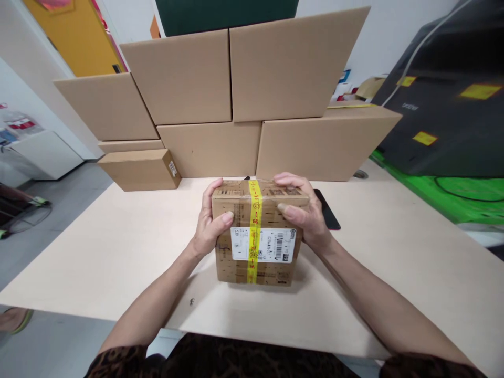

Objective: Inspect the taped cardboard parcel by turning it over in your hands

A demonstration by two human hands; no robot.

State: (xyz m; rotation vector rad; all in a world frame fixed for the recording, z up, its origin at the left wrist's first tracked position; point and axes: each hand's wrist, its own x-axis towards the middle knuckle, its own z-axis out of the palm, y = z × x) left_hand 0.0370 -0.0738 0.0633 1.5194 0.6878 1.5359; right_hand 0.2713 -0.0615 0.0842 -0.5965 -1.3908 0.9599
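2 hands on 1 parcel | left hand [208, 224] and right hand [305, 212] clasp sealed carton [258, 239] by its sides | carton rests mid-table [98, 252], near front edge | yellow tape [254, 231] intact, unopened | phone [327, 210] beside it

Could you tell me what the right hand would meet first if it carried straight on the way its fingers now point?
The right hand already grips the taped box, its fingers pointing left across the top. Going on, it would probably meet the left hand on the opposite side, though depth is hard to judge.
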